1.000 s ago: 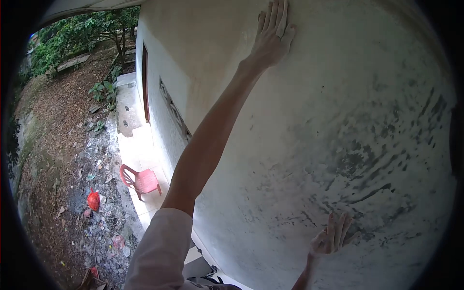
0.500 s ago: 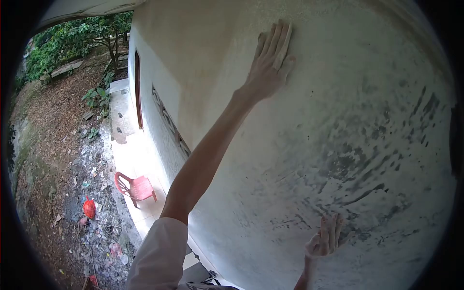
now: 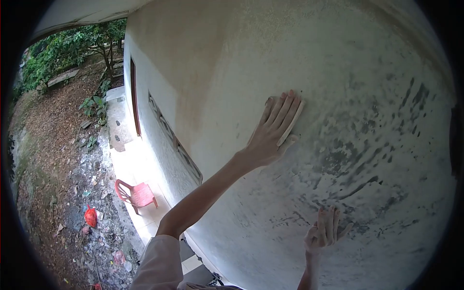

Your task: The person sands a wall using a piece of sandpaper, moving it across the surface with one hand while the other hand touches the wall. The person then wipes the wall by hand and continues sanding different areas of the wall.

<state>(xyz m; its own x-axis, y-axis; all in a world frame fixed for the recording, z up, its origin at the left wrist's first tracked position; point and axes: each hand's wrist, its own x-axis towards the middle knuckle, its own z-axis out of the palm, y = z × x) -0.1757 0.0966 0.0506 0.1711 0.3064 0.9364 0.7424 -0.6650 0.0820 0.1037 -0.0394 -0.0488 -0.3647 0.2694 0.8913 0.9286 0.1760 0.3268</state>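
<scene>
My left hand lies flat against the whitish wall, back toward me and fingers together. A thin pale pad shows its edge between the index finger and thumb; the palm hides the rest, so its exact kind is unclear. Lower right, my right hand is raised close to the wall, fingers extended and dusted white, with nothing visible in it. I cannot tell whether it touches the surface. Dark grey smears and patches spread over the wall to the right of my left hand and above the right one.
A red plastic chair stands on the pale tiled walkway down at the left. Beyond it are littered ground with a red bag, leaf-covered soil and green trees. A decorative vent opening is set in the wall.
My left hand has slid down the wall, with the pale pad still under it. My right hand has shifted slightly upward, and its thumb is more spread.
</scene>
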